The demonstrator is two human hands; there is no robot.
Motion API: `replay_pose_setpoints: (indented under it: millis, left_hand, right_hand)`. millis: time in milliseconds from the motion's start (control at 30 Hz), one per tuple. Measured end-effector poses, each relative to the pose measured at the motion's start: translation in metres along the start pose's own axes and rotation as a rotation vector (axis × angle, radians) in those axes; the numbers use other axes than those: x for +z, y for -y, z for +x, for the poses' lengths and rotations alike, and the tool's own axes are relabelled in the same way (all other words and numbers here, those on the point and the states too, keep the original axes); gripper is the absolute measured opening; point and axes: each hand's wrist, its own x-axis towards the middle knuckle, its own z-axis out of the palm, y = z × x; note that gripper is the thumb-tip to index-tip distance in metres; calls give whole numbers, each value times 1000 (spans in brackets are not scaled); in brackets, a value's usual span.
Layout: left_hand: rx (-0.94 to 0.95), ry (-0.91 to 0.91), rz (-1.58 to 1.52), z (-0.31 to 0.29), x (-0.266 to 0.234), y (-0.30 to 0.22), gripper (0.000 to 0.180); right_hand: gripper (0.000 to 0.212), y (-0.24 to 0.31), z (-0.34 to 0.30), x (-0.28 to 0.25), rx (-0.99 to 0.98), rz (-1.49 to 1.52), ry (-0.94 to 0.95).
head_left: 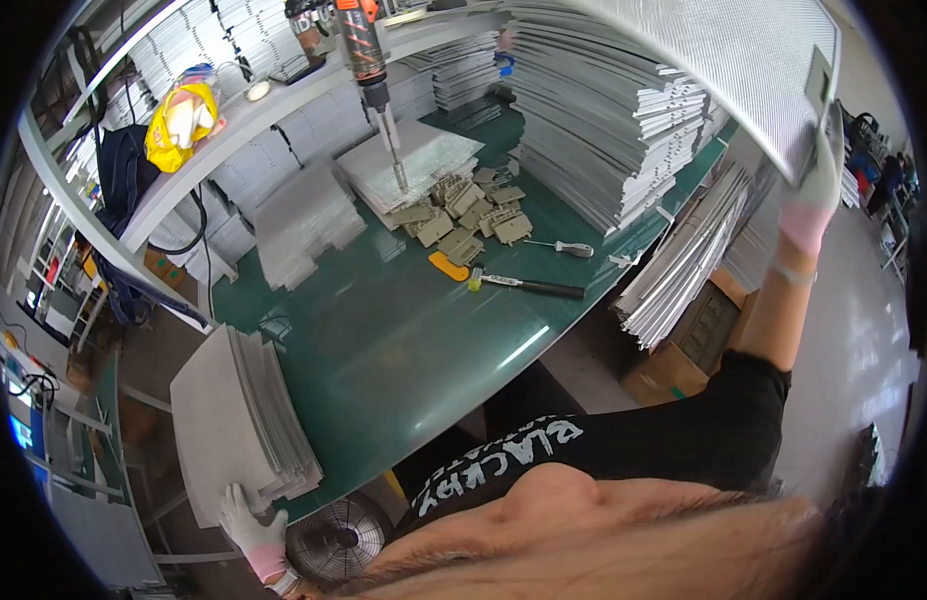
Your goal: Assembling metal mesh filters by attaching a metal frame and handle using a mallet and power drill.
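Both my hands wear pale gloves with pink cuffs. My right hand, raised at the upper right, is closed on the edge of a large thin ribbed panel. The panel is tilted and runs past the picture's top edge. At the lower left my left hand touches the lower corner of a leaning stack of grey panels. Its fingers lie along the front panel, with the thumb apart. A tall stack of similar panels stands below the raised one.
On the green table lie a pile of small beige plates, a screwdriver, a hammer and flat panels. An electric screwdriver hangs overhead. A fan and a cardboard box stand beside the table.
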Motion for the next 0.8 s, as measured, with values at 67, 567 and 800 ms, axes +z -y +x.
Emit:
replay_pose_setpoints:
  millis: [67, 567, 800]
  left_hand:
    - [32, 80, 25, 6, 14, 32, 72]
    - [525, -805, 84, 47, -46, -52, 32]
    - [562, 169, -203, 32, 97, -232, 23]
  right_hand:
    - [31, -53, 55, 24, -93, -236, -49]
    - [41, -81, 181, 185, 321, 368, -173]
    - [19, 182, -86, 118, -242, 635, 352]
